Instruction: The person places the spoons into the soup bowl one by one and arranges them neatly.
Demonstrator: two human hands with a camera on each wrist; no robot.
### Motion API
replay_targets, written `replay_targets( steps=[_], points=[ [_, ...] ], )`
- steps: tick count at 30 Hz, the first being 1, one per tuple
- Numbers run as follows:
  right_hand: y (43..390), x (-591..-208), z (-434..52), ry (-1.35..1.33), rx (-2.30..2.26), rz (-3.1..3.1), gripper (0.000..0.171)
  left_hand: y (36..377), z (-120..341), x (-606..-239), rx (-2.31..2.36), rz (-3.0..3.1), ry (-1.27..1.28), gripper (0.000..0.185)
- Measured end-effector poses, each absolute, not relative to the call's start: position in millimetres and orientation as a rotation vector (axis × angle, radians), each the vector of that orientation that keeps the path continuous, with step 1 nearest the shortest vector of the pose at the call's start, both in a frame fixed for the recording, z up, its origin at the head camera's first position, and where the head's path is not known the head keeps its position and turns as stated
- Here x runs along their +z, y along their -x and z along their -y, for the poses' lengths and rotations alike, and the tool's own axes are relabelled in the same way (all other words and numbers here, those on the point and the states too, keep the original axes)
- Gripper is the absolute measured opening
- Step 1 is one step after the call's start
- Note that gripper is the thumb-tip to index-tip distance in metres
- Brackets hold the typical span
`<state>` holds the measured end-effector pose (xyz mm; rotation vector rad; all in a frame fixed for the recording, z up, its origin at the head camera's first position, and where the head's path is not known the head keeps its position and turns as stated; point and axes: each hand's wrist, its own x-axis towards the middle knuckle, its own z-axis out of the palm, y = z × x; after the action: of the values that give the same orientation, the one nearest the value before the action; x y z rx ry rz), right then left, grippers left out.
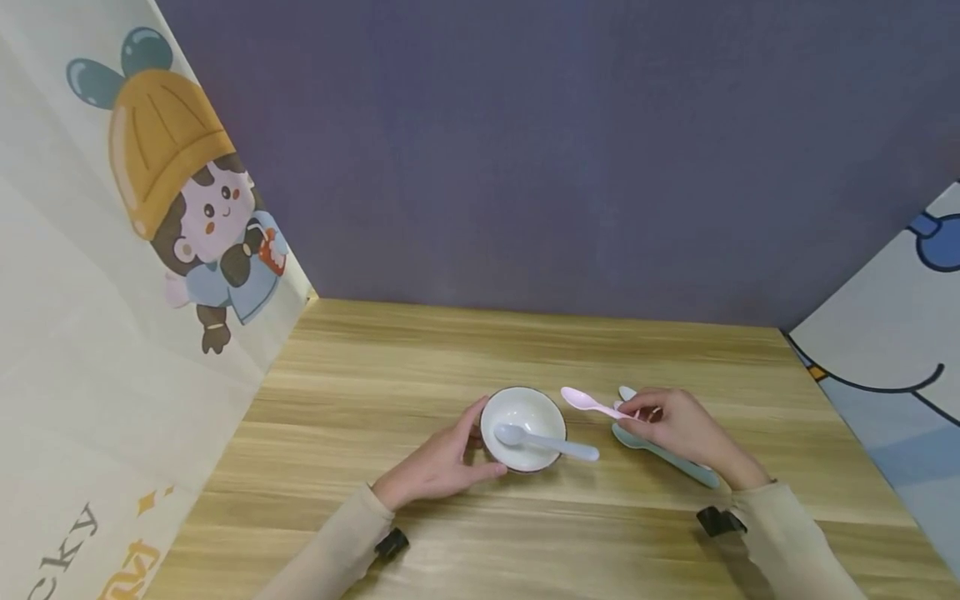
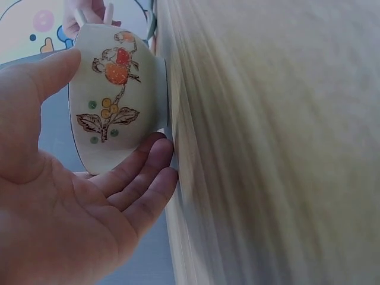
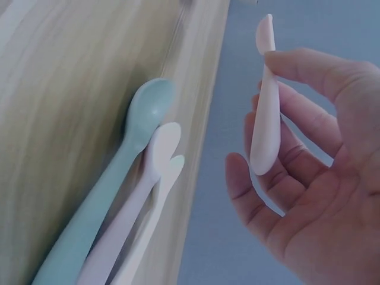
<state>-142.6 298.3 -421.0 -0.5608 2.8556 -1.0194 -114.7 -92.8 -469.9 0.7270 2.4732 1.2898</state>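
Clearly, a small white bowl (image 1: 522, 427) is steadied near the lower centre of the head view by the left hand (image 1: 438, 465), whose thumb and relaxed fingers are laid against its outer wall without being curled tightly around it. A pale blue spoon (image 1: 546, 442) is rested inside the bowl, with its handle sticking out over the rim toward the right. A pink spoon (image 1: 592, 404) is pinched by its handle between the thumb and the fingertips of the right hand (image 1: 675, 425), just to the right of the bowl and lifted from the bench (image 1: 420, 350).

Several risks can be judged. The pink spoon is held only lightly, so it could slip out if the pinch is loosened. The blue spoon's handle could be knocked by the pink spoon, and the light bowl could be tipped, because it is only touched at one side.

The bowl seems to be of glazed ceramic, smooth and round, with a painted branch of orange fruit and leaves on its outside in the left wrist view. The spoons look like matt plastic, slim and rounded. More spoons (image 3: 119, 202), one teal and two pale, are lying side by side on the wood-grained bench below the right hand.
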Motion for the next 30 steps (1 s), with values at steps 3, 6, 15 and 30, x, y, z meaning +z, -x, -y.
replay_targets(
  steps=[3,6,15,30],
  points=[
    [144,-420,-294,0.611,-1.015,-2.857,0.007,114,93,-470,1.279,-2.484,-0.720,0.106],
    [146,-419,-290,0.664,-1.012,-2.858,0.005,114,93,-470,1.266,-2.494,-0.709,0.106],
    [147,-416,-281,0.767,-1.032,-2.839,0.006,113,94,-469,1.271,-2.481,-0.717,0.106],
    [148,-412,-267,0.720,-1.000,-2.774,0.007,115,93,-469,1.278,-2.466,-0.728,0.105]
  ],
)
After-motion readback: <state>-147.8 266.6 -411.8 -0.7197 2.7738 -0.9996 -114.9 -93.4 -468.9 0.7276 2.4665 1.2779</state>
